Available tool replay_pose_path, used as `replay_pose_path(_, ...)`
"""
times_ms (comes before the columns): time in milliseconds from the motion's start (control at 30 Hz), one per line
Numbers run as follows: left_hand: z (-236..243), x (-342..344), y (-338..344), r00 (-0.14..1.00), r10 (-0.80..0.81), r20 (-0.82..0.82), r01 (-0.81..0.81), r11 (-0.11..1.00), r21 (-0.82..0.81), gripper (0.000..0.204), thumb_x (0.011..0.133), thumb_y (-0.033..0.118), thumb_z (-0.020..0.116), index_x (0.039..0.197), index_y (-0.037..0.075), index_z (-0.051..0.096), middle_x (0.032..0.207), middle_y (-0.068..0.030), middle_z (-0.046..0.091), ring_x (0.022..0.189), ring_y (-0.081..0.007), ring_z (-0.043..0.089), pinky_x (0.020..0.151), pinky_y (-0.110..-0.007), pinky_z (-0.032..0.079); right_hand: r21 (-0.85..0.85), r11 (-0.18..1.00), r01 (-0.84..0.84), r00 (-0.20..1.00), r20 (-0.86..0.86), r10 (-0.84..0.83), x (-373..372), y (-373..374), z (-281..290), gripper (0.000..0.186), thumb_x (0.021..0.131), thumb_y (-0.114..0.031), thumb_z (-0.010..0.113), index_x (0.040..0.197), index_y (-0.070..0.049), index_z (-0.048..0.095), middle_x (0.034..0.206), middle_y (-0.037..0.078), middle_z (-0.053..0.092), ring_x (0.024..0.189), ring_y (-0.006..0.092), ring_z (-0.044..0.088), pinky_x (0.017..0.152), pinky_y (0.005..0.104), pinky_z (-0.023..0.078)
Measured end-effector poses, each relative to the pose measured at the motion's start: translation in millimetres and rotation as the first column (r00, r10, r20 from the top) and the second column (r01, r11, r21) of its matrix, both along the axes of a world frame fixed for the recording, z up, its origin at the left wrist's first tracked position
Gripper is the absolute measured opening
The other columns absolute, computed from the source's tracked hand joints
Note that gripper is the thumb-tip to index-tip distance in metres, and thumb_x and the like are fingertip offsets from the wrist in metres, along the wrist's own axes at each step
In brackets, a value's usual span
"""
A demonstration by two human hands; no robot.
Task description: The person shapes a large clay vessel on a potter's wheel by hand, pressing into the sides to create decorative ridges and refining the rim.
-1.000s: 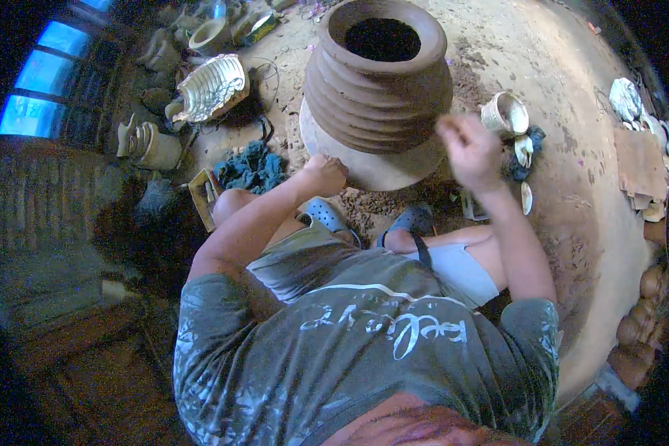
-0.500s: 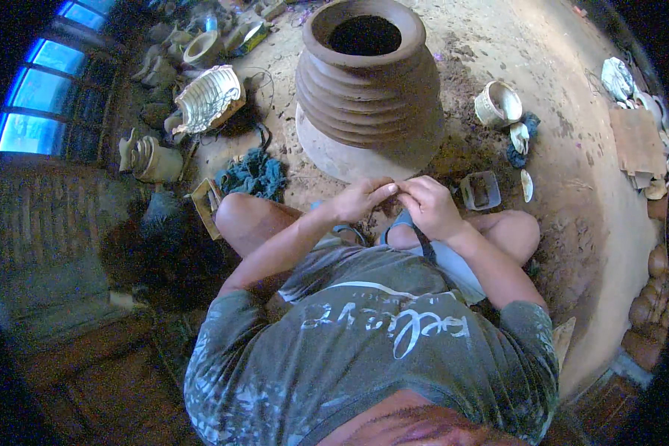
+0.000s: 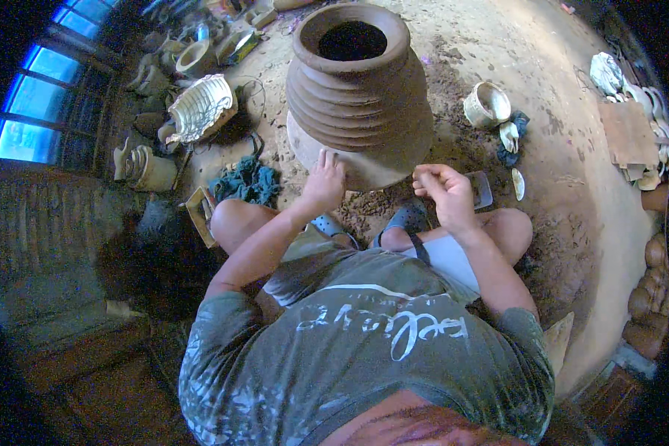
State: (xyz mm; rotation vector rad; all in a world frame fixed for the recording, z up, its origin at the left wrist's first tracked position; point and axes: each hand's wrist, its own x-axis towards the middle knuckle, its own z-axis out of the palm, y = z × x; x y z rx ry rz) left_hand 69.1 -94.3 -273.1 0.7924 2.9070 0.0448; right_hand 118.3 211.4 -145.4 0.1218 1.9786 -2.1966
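A large brown clay pot (image 3: 357, 104) with ridged walls and a wide dark mouth stands upright on a pale round base (image 3: 375, 172) in front of me. My left hand (image 3: 325, 182) reaches to the near left edge of this base, palm down, its fingers stretched out; whether they touch it I cannot tell. Just off the base's near right side is my right hand (image 3: 447, 197), fingers curled in and thumb against them. What they pinch, if anything, is hidden. Partly behind that hand sits a clear plastic tub (image 3: 482, 190).
A small round bucket (image 3: 487, 105) stands to the right, beside pale and dark cloths (image 3: 510, 138). On the left lie a teal cloth (image 3: 247, 181), a ribbed white moulded piece (image 3: 201, 109) and a wooden box (image 3: 198, 215). Clay crumbs cover the floor (image 3: 565, 193).
Both hands were together over my lap, fingertips meeting. They have parted: the left went forward and left to the base's edge, the right moved to the right.
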Motion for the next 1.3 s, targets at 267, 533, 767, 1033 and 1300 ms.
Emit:
replay_pose_path(267, 38.5, 10.4, 54.4, 0.957, 0.128, 0.26, -0.136, 0.991, 0.013, 0.06, 0.092, 0.036, 0.064, 0.132, -0.01, 0.056, 0.149, -0.0458, 0.035, 0.143, -0.0588, 0.034, 0.113, -0.056, 0.043, 0.302, 0.953, 0.007, 0.965, -0.252, 0.073, -19.2, -13.7, 27.8, 0.011, 0.098, -0.008, 0.069, 0.105, 0.0, 0.07, 0.095, 0.005, 0.071, 0.081, 0.0102, 0.066, 0.071, 0.0259, 0.055)
replay_pose_path(533, 49.1, 6.4, 91.0, 0.932, 0.155, 0.329, -0.12, 0.985, -0.124, 0.066, 0.098, 0.038, 0.057, 0.14, -0.013, 0.05, 0.146, -0.0463, 0.042, 0.136, -0.0589, 0.046, 0.105, -0.055, 0.05, 0.511, 0.746, 0.427, 0.456, -0.834, 0.31, -61.1, -66.2, 71.8, 0.011, 0.086, -0.007, 0.079, 0.094, -0.003, 0.074, 0.09, 0.011, 0.068, 0.082, 0.0286, 0.067, 0.07, 0.0361, 0.055)
replay_pose_path(767, -11.7, 10.6, 106.9, 0.994, 0.079, 0.081, -0.061, 0.977, -0.204, 0.054, 0.102, 0.026, 0.047, 0.141, -0.011, 0.052, 0.146, -0.0445, 0.043, 0.133, -0.0609, 0.047, 0.089, -0.066, 0.055, 0.572, 0.572, 0.588, 0.266, -0.804, 0.532, -91.2, -99.0, 82.4, 0.013, 0.077, -0.012, 0.08, 0.089, -0.013, 0.075, 0.088, 0.002, 0.067, 0.083, 0.0223, 0.064, 0.072, 0.0355, 0.054)
replay_pose_path(1033, 63.2, 2.2, 86.6, 0.97, 0.031, 0.242, 0.018, 0.981, -0.195, 0.033, 0.099, 0.029, 0.052, 0.112, 0.015, 0.079, 0.114, -0.0129, 0.075, 0.116, -0.0342, 0.064, 0.089, -0.059, 0.055, 0.577, 0.532, 0.62, 0.221, -0.779, 0.587, -111.2, -109.2, 79.5, 0.013, 0.073, -0.015, 0.079, 0.085, -0.014, 0.074, 0.086, -0.002, 0.063, 0.079, 0.0193, 0.06, 0.064, 0.034, 0.049)
replay_pose_path(1300, 47.4, -16.7, 29.2, 0.985, -0.069, 0.161, 0.113, 0.952, -0.283, 0.028, 0.094, 0.036, 0.059, 0.109, 0.02, 0.076, 0.106, -0.0096, 0.071, 0.104, -0.0302, 0.067, 0.081, -0.045, 0.054, 0.596, 0.545, 0.59, 0.206, -0.764, 0.612, -115.8, -98.1, 80.4, 0.011, 0.076, -0.014, 0.079, 0.086, -0.013, 0.075, 0.084, -0.003, 0.063, 0.074, 0.0185, 0.06, 0.063, 0.0349, 0.048)
